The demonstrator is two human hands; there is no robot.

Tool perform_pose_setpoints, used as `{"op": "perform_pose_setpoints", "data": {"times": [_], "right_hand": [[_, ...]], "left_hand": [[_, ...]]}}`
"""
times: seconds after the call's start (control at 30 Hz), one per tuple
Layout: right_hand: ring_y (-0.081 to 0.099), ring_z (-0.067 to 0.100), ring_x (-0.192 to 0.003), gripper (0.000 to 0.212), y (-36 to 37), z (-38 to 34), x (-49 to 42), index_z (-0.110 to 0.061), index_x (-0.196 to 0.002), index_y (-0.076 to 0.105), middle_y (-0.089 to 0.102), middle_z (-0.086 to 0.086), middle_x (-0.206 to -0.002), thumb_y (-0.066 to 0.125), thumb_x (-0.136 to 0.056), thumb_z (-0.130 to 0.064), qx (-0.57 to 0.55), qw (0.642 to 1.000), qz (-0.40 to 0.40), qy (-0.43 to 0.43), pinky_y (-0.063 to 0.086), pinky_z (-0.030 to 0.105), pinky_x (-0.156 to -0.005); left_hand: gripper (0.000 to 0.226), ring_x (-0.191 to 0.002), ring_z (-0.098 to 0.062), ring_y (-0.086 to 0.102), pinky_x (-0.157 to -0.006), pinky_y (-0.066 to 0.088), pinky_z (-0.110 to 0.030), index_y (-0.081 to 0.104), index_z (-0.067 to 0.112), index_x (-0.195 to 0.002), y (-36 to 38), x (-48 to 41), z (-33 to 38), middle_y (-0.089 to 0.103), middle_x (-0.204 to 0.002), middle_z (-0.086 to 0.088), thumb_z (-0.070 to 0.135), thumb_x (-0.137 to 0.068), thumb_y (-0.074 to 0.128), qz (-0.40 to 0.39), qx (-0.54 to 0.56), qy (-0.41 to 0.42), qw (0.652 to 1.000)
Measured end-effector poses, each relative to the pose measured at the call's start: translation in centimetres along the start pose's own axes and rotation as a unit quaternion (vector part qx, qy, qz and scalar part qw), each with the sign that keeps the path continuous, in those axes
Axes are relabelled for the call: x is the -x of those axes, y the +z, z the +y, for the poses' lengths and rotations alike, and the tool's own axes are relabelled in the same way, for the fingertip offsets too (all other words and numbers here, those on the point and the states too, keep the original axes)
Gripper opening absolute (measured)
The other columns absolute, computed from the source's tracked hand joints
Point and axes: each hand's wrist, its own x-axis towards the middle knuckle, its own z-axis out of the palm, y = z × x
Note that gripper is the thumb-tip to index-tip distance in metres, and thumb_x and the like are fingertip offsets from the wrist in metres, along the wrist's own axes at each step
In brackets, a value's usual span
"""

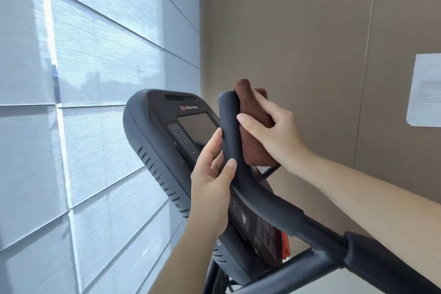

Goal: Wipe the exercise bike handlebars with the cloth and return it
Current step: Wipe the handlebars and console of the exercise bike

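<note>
The exercise bike's dark padded handlebar [260, 198] curves up from the lower right to a rounded tip near the middle of the view. A folded brown cloth [248, 107] lies against the right side of its upper end. My right hand [274, 136] grips the cloth and presses it to the bar, thumb lying across the bar's front. My left hand [210, 181] holds the bar just below from the left, thumb on the front, fingers behind it.
The bike's console [171, 141], with a dark screen and round number buttons, stands right behind the bar. A window with grey blinds [95, 79] fills the left. A brown wall [310, 43] with a white paper sheet [426, 89] is on the right.
</note>
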Motion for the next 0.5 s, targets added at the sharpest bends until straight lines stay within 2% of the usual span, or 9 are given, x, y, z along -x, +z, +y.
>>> {"op": "perform_pose_setpoints", "data": {"times": [0.03,0.1,0.13,0.2,0.3,0.37,0.43,0.5], "right_hand": [[0.057,-0.015,-0.087,0.043,-0.3,-0.2,0.0,-0.046,-0.117,0.051,0.062,-0.030,-0.094,0.064,-0.084,-0.021,0.000,1.000,-0.015,0.002,0.040,0.000,-0.073],[0.058,-0.015,-0.082,0.040,-0.7,-0.3,0.0,-0.042,-0.117,0.053,0.063,-0.031,-0.088,0.063,-0.085,-0.019,-0.008,0.999,-0.038,0.008,0.041,0.001,-0.070],[0.059,-0.015,-0.080,0.039,-0.9,-0.3,0.1,-0.039,-0.118,0.054,0.064,-0.031,-0.085,0.062,-0.085,-0.018,-0.015,0.999,-0.045,0.011,0.041,0.001,-0.069],[0.059,-0.015,-0.079,0.039,-1.1,-0.2,0.5,-0.037,-0.119,0.056,0.065,-0.033,-0.080,0.062,-0.086,-0.018,-0.026,0.998,-0.055,0.020,0.042,0.001,-0.068],[0.058,-0.018,-0.084,0.043,-1.7,0.6,2.3,-0.034,-0.125,0.054,0.062,-0.042,-0.082,0.063,-0.085,-0.020,-0.013,0.996,-0.085,0.028,0.041,0.000,-0.071],[0.055,-0.021,-0.088,0.047,-2.3,1.0,3.4,-0.036,-0.126,0.052,0.061,-0.042,-0.088,0.065,-0.083,-0.022,-0.004,0.991,-0.127,0.041,0.039,-0.003,-0.074],[0.056,-0.018,-0.094,0.048,-3.2,1.2,3.9,-0.040,-0.124,0.052,0.063,-0.031,-0.101,0.067,-0.081,-0.024,0.007,0.983,-0.176,0.056,0.040,0.000,-0.081],[0.056,-0.018,-0.092,0.046,-4.3,1.3,4.0,-0.050,-0.115,0.054,0.064,-0.032,-0.097,0.068,-0.080,-0.025,0.021,0.971,-0.227,0.067,0.039,-0.001,-0.080]], "left_hand": [[0.054,-0.123,-0.005,0.047,-0.107,0.036,-0.035,0.053,0.039,-0.120,0.2,0.1,0.0,0.054,-0.130,0.018,-0.006,-0.090,0.048,0.005,-0.005,0.001,1.000],[0.054,-0.119,-0.002,0.050,-0.101,0.041,-0.025,0.052,0.038,-0.119,0.4,0.4,0.2,0.054,-0.128,0.017,-0.007,-0.090,0.047,0.020,-0.020,0.006,1.000],[0.053,-0.116,0.001,0.051,-0.096,0.043,-0.019,0.053,0.039,-0.118,0.5,0.7,0.2,0.055,-0.124,0.020,-0.006,-0.091,0.047,0.026,-0.024,0.006,0.999],[0.051,-0.112,0.003,0.054,-0.089,0.045,-0.016,0.054,0.041,-0.115,0.6,0.9,0.2,0.061,-0.113,0.028,-0.004,-0.091,0.047,0.033,-0.030,0.002,0.999],[0.051,-0.113,-0.008,0.055,-0.095,0.047,-0.026,0.054,0.042,-0.114,1.2,1.2,0.6,0.064,-0.107,0.030,-0.003,-0.092,0.047,0.058,-0.049,-0.005,0.997],[0.050,-0.117,-0.015,0.054,-0.103,0.041,-0.037,0.053,0.039,-0.116,1.6,1.3,0.9,0.062,-0.116,0.020,-0.004,-0.092,0.046,0.079,-0.061,-0.008,0.995],[0.050,-0.120,-0.020,0.052,-0.106,0.036,-0.045,0.051,0.036,-0.121,1.9,1.5,1.1,0.056,-0.129,0.008,-0.004,-0.092,0.044,0.090,-0.074,-0.015,0.993],[0.049,-0.122,-0.022,0.050,-0.107,0.034,-0.048,0.048,0.033,-0.126,2.0,1.7,1.1,0.053,-0.133,0.003,-0.004,-0.093,0.043,0.097,-0.088,-0.025,0.991]]}}
